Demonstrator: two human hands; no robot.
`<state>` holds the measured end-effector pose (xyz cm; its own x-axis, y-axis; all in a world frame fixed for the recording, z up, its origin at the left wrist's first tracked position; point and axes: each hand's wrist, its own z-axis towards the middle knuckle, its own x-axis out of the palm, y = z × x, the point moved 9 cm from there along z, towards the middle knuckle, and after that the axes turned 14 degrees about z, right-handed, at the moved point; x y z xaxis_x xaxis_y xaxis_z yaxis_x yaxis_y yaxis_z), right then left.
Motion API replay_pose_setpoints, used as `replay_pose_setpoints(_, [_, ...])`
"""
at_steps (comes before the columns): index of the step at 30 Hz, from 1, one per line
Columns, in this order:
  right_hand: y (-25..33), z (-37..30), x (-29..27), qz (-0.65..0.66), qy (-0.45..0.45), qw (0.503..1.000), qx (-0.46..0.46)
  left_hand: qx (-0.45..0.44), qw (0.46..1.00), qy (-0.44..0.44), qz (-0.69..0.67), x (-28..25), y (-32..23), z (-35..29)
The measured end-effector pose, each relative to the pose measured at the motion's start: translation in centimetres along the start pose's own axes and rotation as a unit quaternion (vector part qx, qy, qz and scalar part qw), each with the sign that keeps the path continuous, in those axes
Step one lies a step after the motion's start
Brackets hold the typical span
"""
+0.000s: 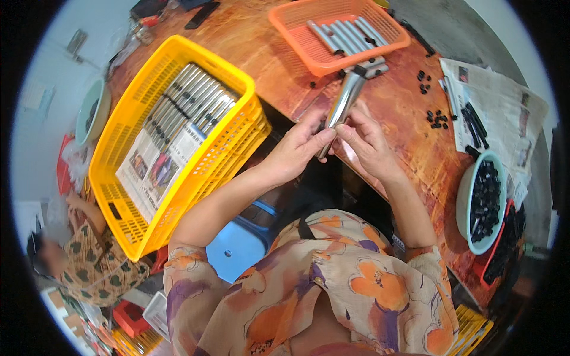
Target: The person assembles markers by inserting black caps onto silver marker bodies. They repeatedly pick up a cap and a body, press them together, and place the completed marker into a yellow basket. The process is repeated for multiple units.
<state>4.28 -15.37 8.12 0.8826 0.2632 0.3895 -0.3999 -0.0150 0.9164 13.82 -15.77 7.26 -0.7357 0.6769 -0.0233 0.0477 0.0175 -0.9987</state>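
A shiny metal tube (345, 99) with a black end piece stands tilted between my hands, over the table's near edge. My left hand (297, 149) is closed around its lower part, thumb pressed on the metal. From the other side my right hand (369, 142) grips the same tube, its thumb close to the left one. Whether a second, thinner piece lies under my left fingers, I cannot tell. Just beyond the tube's black end, more silvery tubes (374, 68) lie against an orange basket (320, 64), which holds several tubes (347, 37).
At left, a yellow crate (172, 228) holds rows of capped tubes (190, 98) and newspaper. Small black parts (437, 118) lie on the orange-brown table (409, 172). A pale green bowl (463, 207) of black pieces stands at right by newspaper (504, 113). Another person (89, 255) sits at far left.
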Motion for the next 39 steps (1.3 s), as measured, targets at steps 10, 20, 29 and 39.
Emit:
replay_pose_setpoints(10, [1.8,-4.6,-7.5,-0.279,-0.15,0.944,-0.093,-0.072,0.854,-0.417,0.304,-26.0,1.4,-13.4])
replay_pose_setpoints(20, [-1.7,-9.0,-14.1,-0.088,-0.291,0.953,0.015,-0.339,0.729,-0.318,0.502,-38.0,16.4,-24.3])
replay_pose_setpoints(29, [1.0,-4.9,-13.8,-0.259,-0.238,0.936,-0.017,-0.196,0.641,-0.344,0.658,-32.9,11.9,-20.1])
replay_pose_setpoints(39, [3.2,5.3,-17.3,-0.612,-0.131,0.768,-0.133,-0.148,0.584,-0.299,0.74,-30.7,9.7,-18.1])
